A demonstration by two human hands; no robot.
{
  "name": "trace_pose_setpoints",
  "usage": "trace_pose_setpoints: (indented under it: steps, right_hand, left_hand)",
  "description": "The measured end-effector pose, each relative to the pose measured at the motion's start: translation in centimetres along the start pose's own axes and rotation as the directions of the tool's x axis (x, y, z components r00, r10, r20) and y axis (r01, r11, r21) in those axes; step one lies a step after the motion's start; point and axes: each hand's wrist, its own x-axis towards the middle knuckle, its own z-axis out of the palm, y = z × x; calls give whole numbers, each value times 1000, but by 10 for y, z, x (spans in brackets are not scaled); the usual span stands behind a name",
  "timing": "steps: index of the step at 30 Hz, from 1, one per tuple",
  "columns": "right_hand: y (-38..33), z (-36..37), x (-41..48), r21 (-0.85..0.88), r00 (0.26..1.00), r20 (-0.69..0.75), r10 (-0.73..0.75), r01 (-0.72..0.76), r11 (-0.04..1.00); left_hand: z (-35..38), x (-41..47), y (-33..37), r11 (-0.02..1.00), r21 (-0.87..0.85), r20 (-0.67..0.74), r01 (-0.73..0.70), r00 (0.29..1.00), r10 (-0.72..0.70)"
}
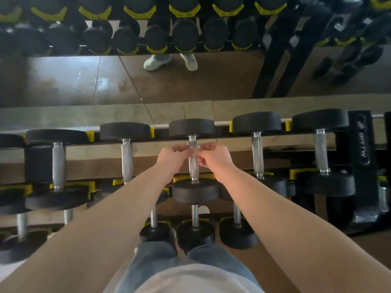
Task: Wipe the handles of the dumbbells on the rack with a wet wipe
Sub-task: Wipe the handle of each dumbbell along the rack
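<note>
Chrome handle (193, 168) of the centre dumbbell (195, 191) runs front to back on the upper tier of the rack (361, 144), with one black head near the person and one far. Both hands meet over the far half of this handle.

Left hand (172, 154): fingers curled, tips pinching the left end of a thin pale strip, taken to be the wet wipe (193, 150). Right hand (213, 157): fingers curled, pinching the strip's right end. The wipe lies across the handle between the two hands. It is small and blurred, so whether it wraps round the bar cannot be told. Both forearms are extended and converge on the handle.

Four more dumbbells share the tier, two on each side: left neighbour (127, 161), right neighbour (257, 155). All rest in yellow cradles (293, 173).

The lower tier holds smaller dumbbells (195, 233), just ahead of the person's jeans (211, 254).

A mirror (190, 81) behind the rack reflects the floor, the rows of dumbbell heads and a pair of pale shoes (157, 61).
</note>
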Motion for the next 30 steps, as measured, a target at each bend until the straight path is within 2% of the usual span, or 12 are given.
trace_pose_setpoints:
  steps: [5, 8, 12, 15, 17, 19, 22, 24, 27, 28, 30]
  right_hand:
    - [-5, 5, 26, -65, 997, -73, 31, -36, 997]
    - [-11, 10, 36, -79, 996, -85, 34, -41, 996]
    - [-13, 12, 38, -226, 999, -45, -1, -9, 974]
    - [0, 6, 25, -333, 1000, 23, 0, 7, 943]
    - [15, 1, 15, -452, 997, 70, -37, 65, 890]
    - [28, -3, 7, -607, 986, 156, -62, 145, 781]
    - [36, -7, 2, -660, 979, 199, -52, 174, 731]
    - [37, -8, 1, -627, 982, 162, -97, 179, 758]
    - [31, -8, 2, -513, 973, 7, -230, 201, 834]
    - [28, -7, 2, -490, 964, -13, -265, 225, 842]
    - [26, -4, 1, -510, 950, 42, -308, 285, 812]
  left_hand:
    - [12, 21, 12, 1000, 4, -110, 3, 994, -2]
    - [14, 26, 18, 999, 11, -125, 33, 992, -31]
    - [11, 22, 17, 991, 53, -92, 124, 989, -118]
    - [5, 12, 3, 967, 199, -39, 157, 988, -152]
    - [0, 5, -13, 942, 320, 11, 99, 994, -108]
    - [-2, 1, -27, 872, 489, 93, 27, 992, -83]
    - [-3, -5, -32, 806, 592, 165, -29, 983, -85]
    - [-3, -7, -29, 870, 492, 161, -39, 986, -47]
    - [0, -13, -18, 989, 148, 62, 8, 998, -17]
    - [2, -12, -14, 997, 73, 38, 23, 999, -26]
    - [4, -10, -9, 999, -10, 8, 51, 999, -51]
